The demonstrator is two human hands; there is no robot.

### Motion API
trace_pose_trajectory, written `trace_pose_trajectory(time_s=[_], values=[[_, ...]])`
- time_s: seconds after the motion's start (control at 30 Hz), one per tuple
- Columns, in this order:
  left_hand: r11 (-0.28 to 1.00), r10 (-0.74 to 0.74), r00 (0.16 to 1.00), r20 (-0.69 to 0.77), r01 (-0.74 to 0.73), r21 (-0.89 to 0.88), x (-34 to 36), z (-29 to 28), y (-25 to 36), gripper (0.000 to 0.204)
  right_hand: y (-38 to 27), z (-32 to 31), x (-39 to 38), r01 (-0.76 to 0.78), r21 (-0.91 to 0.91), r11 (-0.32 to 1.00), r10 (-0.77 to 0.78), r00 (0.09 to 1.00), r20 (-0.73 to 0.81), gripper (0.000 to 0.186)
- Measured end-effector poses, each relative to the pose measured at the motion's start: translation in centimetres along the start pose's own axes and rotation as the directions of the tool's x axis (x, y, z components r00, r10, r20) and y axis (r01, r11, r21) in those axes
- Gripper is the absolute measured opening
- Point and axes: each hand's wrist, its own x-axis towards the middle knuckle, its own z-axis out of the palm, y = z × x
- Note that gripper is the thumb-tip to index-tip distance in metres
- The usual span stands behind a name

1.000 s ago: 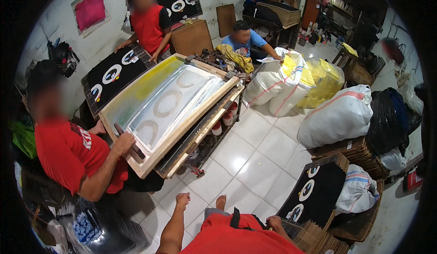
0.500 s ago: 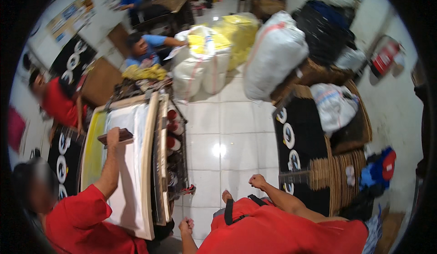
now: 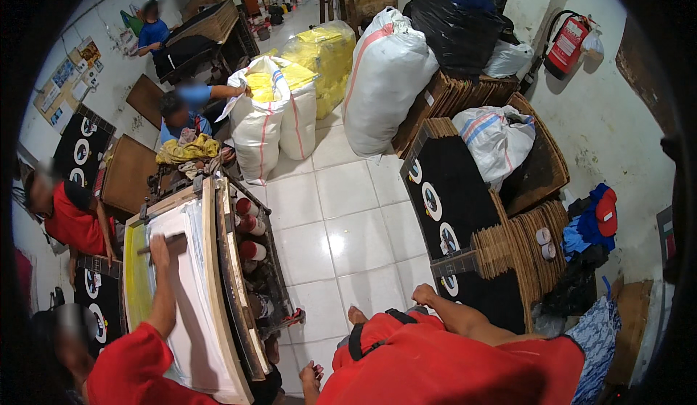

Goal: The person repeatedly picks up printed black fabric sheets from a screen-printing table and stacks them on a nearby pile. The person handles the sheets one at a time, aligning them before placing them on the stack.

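Two black printed panels [image 3: 466, 183] lie on stacked brown boards [image 3: 524, 252] at the right of the head view, near the person's right hand [image 3: 423, 294], which is loosely clenched; the left hand [image 3: 312, 373], low beside the red shirt [image 3: 457, 358], is released and half bent, while a co-worker's hand [image 3: 160, 251] grips a squeegee [image 3: 176, 239] on the wood-framed screen [image 3: 218, 296] at the left

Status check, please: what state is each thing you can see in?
Left hand: partly curled, nothing visibly held.
Right hand: loosely closed, nothing visibly held.
Dark bar-shaped squeegee: gripped by a co-worker's hand.
Pale wooden-framed printing screen: lying under the squeegee.
Black panels with white ring prints: printed, lying out.
Front white woven sack: upright, open-topped.
Red cylindrical fire extinguisher: wall-mounted.
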Motion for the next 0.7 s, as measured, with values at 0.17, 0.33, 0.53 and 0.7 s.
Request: trace_pose_trajectory(time_s=[0.17, 0.33, 0.53, 0.7], values=[[0.998, 0.059, 0.998, 0.035, -0.059, 0.02, 0.0, 0.7, 0.7, 0.018, -0.4, -0.8, -0.1, -0.045, 0.221, 0.974, 0.034, 0.998, 0.051, 0.021], [0.979, 0.142, 0.989, -0.034, -0.145, -0.145, 0.2, 0.4, 0.2, 0.016, -2.2, -1.3, -1.1, -0.065, 0.445, 0.893, 0.042, 0.997, 0.06, 0.017], [0.775, 0.184, 0.883, -0.432, -0.401, -0.489, 0.5, -4.8, 3.7, 0.015, -10.3, -2.0, -1.1, 0.105, 0.418, 0.902, -0.163, 0.981, 0.107, 0.014], [0.639, 0.072, 0.84, -0.538, -0.453, -0.622, -0.4, -7.7, 8.3, 0.029, -26.7, -0.1, 0.9, 0.507, 0.267, 0.82, -0.554, 0.82, 0.145, 0.016]])
